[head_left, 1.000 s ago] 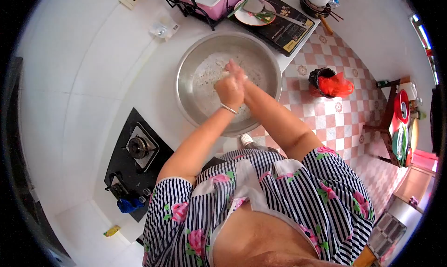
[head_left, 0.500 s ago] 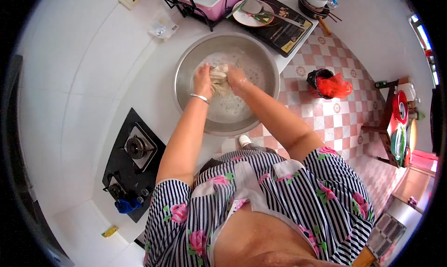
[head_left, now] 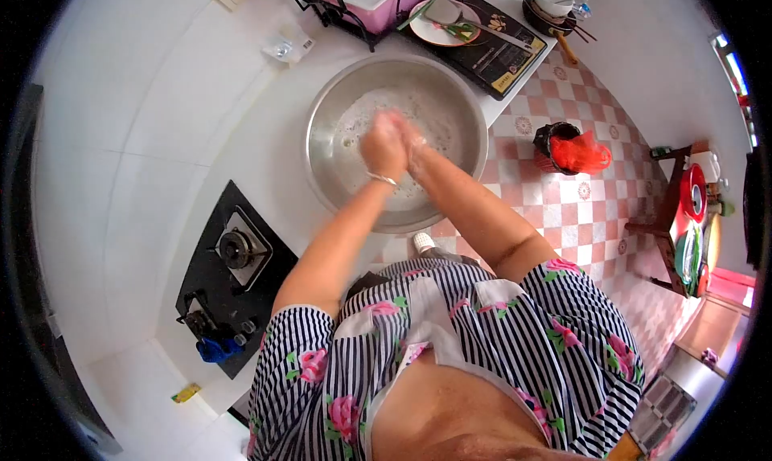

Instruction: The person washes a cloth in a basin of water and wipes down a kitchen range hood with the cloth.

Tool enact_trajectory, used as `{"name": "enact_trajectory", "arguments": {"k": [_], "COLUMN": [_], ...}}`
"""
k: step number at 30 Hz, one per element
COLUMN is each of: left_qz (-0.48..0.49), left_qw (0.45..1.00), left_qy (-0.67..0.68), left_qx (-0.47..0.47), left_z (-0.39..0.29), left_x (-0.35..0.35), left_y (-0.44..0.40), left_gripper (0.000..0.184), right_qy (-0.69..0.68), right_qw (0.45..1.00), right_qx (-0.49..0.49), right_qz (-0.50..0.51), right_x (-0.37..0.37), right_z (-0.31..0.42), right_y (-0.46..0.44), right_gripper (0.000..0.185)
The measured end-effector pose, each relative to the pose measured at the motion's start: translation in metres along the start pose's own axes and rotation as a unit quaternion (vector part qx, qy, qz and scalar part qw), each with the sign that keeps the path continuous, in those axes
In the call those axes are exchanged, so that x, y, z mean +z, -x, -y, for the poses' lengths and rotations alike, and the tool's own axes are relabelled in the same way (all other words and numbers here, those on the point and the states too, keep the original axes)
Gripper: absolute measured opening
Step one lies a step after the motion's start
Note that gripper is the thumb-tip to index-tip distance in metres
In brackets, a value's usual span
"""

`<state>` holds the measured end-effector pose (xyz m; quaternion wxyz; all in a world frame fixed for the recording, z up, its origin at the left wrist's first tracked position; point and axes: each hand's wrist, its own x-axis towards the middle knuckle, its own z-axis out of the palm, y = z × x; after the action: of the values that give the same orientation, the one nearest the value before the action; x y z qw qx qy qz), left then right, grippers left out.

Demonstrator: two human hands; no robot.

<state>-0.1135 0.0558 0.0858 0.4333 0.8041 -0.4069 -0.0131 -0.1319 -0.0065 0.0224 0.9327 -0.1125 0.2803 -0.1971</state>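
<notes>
1. Left hand (head_left: 383,147) against right hand (head_left: 413,142), blurred; fingers bunched together, though whether clamped on anything between the palms, cannot tell.
2. Stainless steel basin (head_left: 326,168) lies below and around both hands, overlapping white countertop (head_left: 265,151); round, no long axis.
3. Sudsy water (head_left: 363,107) spreads beneath the fingers; neither hand clearly nearer.

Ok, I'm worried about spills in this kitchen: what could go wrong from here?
The metal basin seems to overhang the edge of the counter, so pressure from the hands might tip it. Water could splash onto the black cooker beside it, or make the tiled floor slippery.
</notes>
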Motion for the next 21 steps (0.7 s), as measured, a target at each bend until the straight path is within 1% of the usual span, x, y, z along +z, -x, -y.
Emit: {"name": "enact_trajectory", "arguments": {"k": [1,2,3,4,5,7,8,9,10,11,12,13,14,15,16,17,18,19,20,21], "left_qz": [0.057,0.026,-0.005,-0.035,-0.105,-0.056,-0.03,-0.002,0.051,0.105,0.158,0.187,0.145,0.101,0.053,-0.006,0.005,0.015,0.025,-0.003], "left_qw": [0.993,0.997,0.999,0.999,0.908,0.847,0.808,0.674,0.637,0.596,0.551,0.513,0.634,0.741,0.831,0.935,0.972,0.993,0.999,0.992], "left_qy": [0.083,0.062,0.041,0.02,0.351,0.413,0.44,0.577,0.592,0.603,0.612,0.668,0.607,0.532,0.446,0.303,0.205,0.104,0.0,0.009], "left_qx": [-0.06,-0.047,-0.035,-0.024,-0.202,-0.33,-0.389,-0.46,-0.491,-0.519,-0.545,-0.507,-0.457,-0.397,-0.328,-0.184,-0.117,-0.047,0.024,0.126], "left_z": [0.01,0.008,0.007,0.01,0.04,0.093,0.104,0.101,0.085,0.053,0.036,0.057,0.058,0.057,0.058,0.081,0.07,0.047,0.03,0.028], "left_x": [0.019,0.015,0.007,0.001,0.016,0.02,0.02,0.021,0.007,-0.016,-0.028,-0.015,-0.014,-0.015,-0.015,-0.005,-0.01,-0.018,-0.02,-0.009], "left_y": [0.02,0.015,0.004,-0.006,-0.02,-0.024,-0.025,-0.017,-0.01,-0.007,-0.005,-0.01,-0.014,-0.017,-0.022,-0.028,-0.025,-0.02,-0.012,0.001], "left_gripper": [0.036,0.026,0.018,0.011,0.011,0.015,0.017,0.026,0.029,0.031,0.034,0.036,0.036,0.036,0.036,0.031,0.029,0.027,0.026,0.026], "right_qy": [-0.025,-0.049,0.039,0.021,0.005,-0.012,0.007,0.026,0.044,0.088,0.134,0.179,0.201,0.221,0.242,0.197,0.15,0.102,0.049,-0.006], "right_qw": [0.993,0.972,0.997,0.998,0.997,0.997,0.997,0.995,0.989,0.986,0.979,0.968,0.971,0.971,0.969,0.98,0.985,0.985,0.983,0.968], "right_qx": [0.013,0.026,-0.057,-0.058,-0.062,-0.06,-0.073,-0.088,-0.102,-0.128,-0.153,-0.176,-0.128,-0.078,-0.029,0.028,0.085,0.141,0.144,0.146], "right_qz": [0.115,0.228,-0.016,-0.031,-0.042,-0.045,0.003,0.049,0.094,0.06,0.026,-0.006,-0.02,-0.032,-0.045,-0.029,-0.013,0.004,0.104,0.203], "right_x": [-0.027,-0.042,-0.006,0.003,0.012,0.027,0.025,0.021,0.018,0.018,0.021,0.023,0.021,0.018,0.017,0.017,0.017,0.017,0.007,-0.016], "right_z": [0.003,0.003,-0.003,-0.006,-0.005,0.001,0.004,0.008,0.012,0.014,0.017,0.017,0.017,0.017,0.017,0.017,0.016,0.015,0.016,0.015], "right_y": [-0.014,-0.022,0.009,0.017,0.019,0.027,0.024,0.02,0.017,0.018,0.019,0.021,0.022,0.025,0.026,0.025,0.025,0.024,0.016,-0.004], "right_gripper": [0.027,0.027,0.027,0.027,0.027,0.024,0.023,0.022,0.022,0.022,0.023,0.024,0.026,0.027,0.029,0.03,0.031,0.031,0.032,0.033]}}
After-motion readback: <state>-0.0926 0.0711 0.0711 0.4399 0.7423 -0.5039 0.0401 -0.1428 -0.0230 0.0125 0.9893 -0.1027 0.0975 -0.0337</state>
